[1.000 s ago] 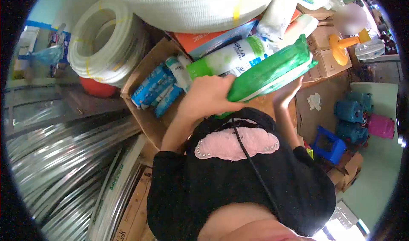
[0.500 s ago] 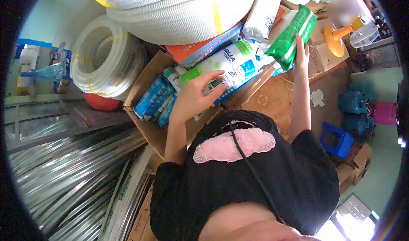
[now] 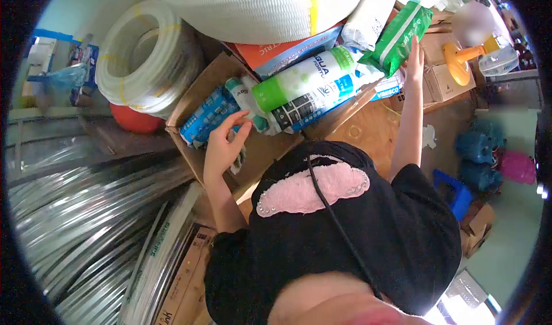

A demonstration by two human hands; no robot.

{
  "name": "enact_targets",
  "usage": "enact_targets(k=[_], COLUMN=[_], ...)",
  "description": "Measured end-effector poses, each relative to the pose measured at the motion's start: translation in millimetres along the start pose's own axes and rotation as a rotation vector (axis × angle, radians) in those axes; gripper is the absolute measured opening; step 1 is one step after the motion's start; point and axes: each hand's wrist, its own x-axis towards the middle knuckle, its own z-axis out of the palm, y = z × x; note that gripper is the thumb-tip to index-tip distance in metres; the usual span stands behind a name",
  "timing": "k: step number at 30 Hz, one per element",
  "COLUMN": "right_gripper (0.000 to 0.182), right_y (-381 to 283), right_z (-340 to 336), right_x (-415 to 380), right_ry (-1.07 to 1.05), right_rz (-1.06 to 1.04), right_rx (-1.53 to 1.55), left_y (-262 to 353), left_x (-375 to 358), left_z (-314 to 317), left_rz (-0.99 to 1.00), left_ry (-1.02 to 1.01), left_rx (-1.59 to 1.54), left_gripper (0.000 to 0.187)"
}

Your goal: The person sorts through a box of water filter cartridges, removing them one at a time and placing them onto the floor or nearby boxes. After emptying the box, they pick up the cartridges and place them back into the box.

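Observation:
My right hand [image 3: 414,63] is at the near edge of a green plastic packet [image 3: 401,39], fingers stretched out and touching its side. The packet lies tilted against a white printed packet [image 3: 371,16]. Over the left part of an open cardboard box [image 3: 261,163], my left hand [image 3: 224,147] has thumb and fingers apart, beside a blue patterned packet [image 3: 208,117]. In that box lies a large white and green cylindrical package [image 3: 313,82] marked "AQUA". A smaller white and green tube [image 3: 237,90] rests at its left end. Part of the contents under my left hand is hidden.
Coils of white corrugated hose [image 3: 264,9] stand behind the box, with a smaller coil [image 3: 138,55] at left. Clear tubing [image 3: 98,227] fills the lower left. An orange fan [image 3: 457,60], brown cartons [image 3: 445,83] and a blue stool [image 3: 454,195] are at right.
My left hand has moved left and down, away from the large AQUA package. The green packet sits lower against the others, and my right fingers have shifted to its edge. The view has shifted slightly.

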Motion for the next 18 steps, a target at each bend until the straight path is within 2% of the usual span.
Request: enact_targets(k=[2, 4, 5, 6, 8, 10, 11, 12, 16, 18], right_gripper=[0.077, 0.074, 0.072, 0.074, 0.075, 0.078, 0.077, 0.076, 0.076, 0.076], right_y=[18.4, 29.0, 37.7, 37.2, 49.6, 19.6, 33.3, 35.4, 37.8, 33.7], right_z=[-6.4, -8.4, -17.5, -15.9, -23.1, -2.3, -12.4, -15.7, -40.1, -54.6], right_x=[12.5, 19.1, 33.6, 28.7, 34.9, -4.3, 11.8, 7.5, -6.2, -16.1], right_ry=[0.018, 0.088, -0.028, 0.0, -0.102, -0.061, -0.094, -0.098, -0.107, -0.087], right_rz=[-0.017, -0.009, -0.016, 0.045, 0.067, 0.107, 0.201, 0.208, 0.335, 0.373], right_rx=[-0.029, 0.121, 0.145, 0.152, 0.236, 0.178, 0.239, 0.191, 0.073, 0.039], left_y=[-6.6, -20.5, -28.6, -43.4, -86.4, -128.5, -149.8, -170.7, -258.9, -291.9], left_x=[-1.1, -1.1, -1.0, 0.4, 0.7, 1.4, 0.9, 1.9, 5.7, 13.1], left_z=[-3.6, -5.7, -7.9, -11.2, -16.1, -20.7, -22.9, -23.2, -13.4, -8.0], left_rz=[-0.027, -0.05, 0.005, -0.029, -0.129, -0.382, -0.48, -0.57, -0.686, -0.801], left_ry=[0.025, 0.111, 0.144, 0.173, 0.164, 0.116, 0.073, 0.018, -0.083, -0.23], left_rx=[-0.009, 0.043, 0.079, 0.073, 0.153, 0.206, 0.313, 0.418, 0.591, 0.725], left_gripper=[0.031, 0.031, 0.032, 0.032, 0.038, 0.044, 0.044, 0.043, 0.037, 0.039])
